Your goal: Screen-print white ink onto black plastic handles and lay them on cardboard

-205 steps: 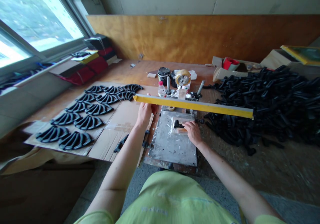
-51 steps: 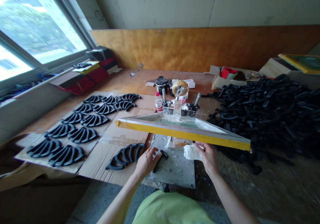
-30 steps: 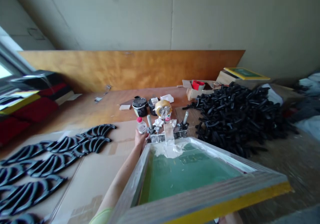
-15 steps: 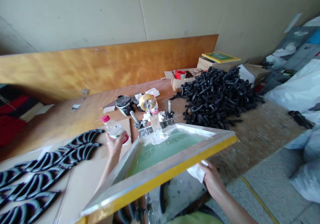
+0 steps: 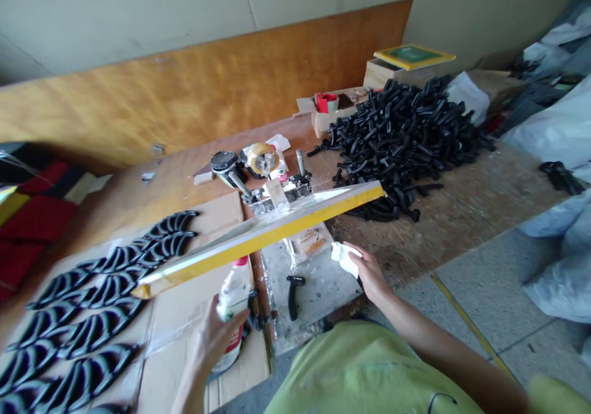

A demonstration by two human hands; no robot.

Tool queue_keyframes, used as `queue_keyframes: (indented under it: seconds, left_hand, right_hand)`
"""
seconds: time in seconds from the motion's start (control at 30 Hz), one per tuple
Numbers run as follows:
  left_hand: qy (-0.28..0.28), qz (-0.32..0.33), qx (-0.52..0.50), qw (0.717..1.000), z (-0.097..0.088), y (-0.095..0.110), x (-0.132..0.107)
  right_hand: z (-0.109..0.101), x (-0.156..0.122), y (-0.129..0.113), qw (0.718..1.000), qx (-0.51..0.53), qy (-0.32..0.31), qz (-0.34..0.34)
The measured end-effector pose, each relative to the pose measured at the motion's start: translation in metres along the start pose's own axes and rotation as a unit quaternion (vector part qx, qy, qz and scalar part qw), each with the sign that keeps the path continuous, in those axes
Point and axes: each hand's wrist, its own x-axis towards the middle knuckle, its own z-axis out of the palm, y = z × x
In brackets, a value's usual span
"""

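My left hand (image 5: 213, 331) is closed around a clear plastic bottle (image 5: 233, 294) with a red cap and a red label, left of the work plate. In my right hand (image 5: 369, 270) is a folded white cloth or paper wipe (image 5: 345, 258), held over the plate's right side. Between and above the hands, a screen printing frame (image 5: 263, 235) with a yellow edge is tilted up, hinged at its far side on a metal clamp (image 5: 277, 194). Under it, a black curved handle (image 5: 293, 296) lies on the grey plate (image 5: 318, 297).
Black curved parts lie in rows (image 5: 106, 285) on cardboard at left. A big heap of black parts (image 5: 406, 137) fills the right back. A dark ink tub (image 5: 225, 165) stands behind the clamp. Another yellow-edged frame (image 5: 414, 56) rests on a box. White sacks (image 5: 554, 131) are at far right.
My left hand has brought the bottle from beyond the frame's left side to nearer me. The frame has swung up steeper, showing the plate and black handle. My right hand still holds the white wipe.
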Motion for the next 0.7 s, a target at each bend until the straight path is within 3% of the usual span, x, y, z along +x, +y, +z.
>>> queue_keyframes:
  seconds: [0.1, 0.2, 0.3, 0.53, 0.7]
  left_hand:
    - [-0.079, 0.082, 0.105, 0.988, 0.016, 0.046, -0.029]
    - [-0.088, 0.185, 0.206, 0.957, 0.030, 0.089, -0.043]
    - [-0.088, 0.265, 0.273, 0.921, 0.040, 0.120, -0.043]
    - [-0.066, 0.342, 0.379, 0.858, 0.048, 0.169, -0.027]
    - [-0.068, 0.385, 0.377, 0.840, 0.049, 0.185, -0.034]
  right_hand:
    - [0.005, -0.004, 0.001, 0.999, -0.016, -0.034, 0.007]
    - [0.010, -0.008, -0.001, 0.998, -0.039, -0.056, 0.008]
    - [0.011, -0.013, -0.003, 0.996, -0.047, -0.075, 0.016]
    - [0.000, -0.012, 0.003, 0.995, 0.043, -0.076, 0.037]
    - [-0.007, -0.002, 0.006, 0.992, 0.104, -0.062, 0.048]
